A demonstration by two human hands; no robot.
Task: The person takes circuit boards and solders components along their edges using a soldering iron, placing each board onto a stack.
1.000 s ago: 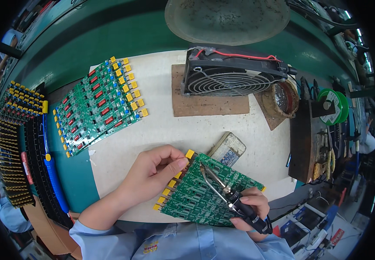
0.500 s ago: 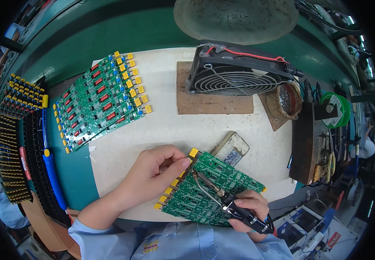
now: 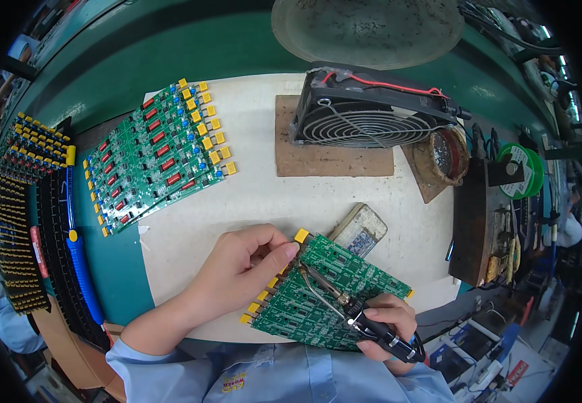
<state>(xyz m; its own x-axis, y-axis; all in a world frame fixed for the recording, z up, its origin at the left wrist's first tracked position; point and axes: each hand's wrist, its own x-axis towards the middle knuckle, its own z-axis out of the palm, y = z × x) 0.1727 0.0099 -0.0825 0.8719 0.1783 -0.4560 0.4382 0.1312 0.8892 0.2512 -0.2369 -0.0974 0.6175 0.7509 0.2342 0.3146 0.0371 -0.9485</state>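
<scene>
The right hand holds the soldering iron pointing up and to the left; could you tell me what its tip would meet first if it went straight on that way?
The right hand aims the soldering iron at the left hand's fingers on the green circuit board; they likely come first, though depth is unclear.

1. We see a dark green circuit board (image 3: 328,295) dotted with fine pale solder marks and edged on one side by a row of yellow blocks.
2. We see a soldering iron (image 3: 351,316) with a black handle and a brassy metal tip.
3. We see a second green board panel (image 3: 156,154) striped with rows of red, blue and yellow parts.
4. We see a cream mat (image 3: 251,201) on a teal green tabletop (image 3: 116,248).
5. We see a black fan (image 3: 371,114) with a silver wire grille and red leads, on a brown board (image 3: 331,161).
6. We see a spool (image 3: 523,168) that is bright green and white.
7. We see light blue sleeves (image 3: 291,376).
8. We see black racks (image 3: 22,201) speckled with yellow.
</scene>
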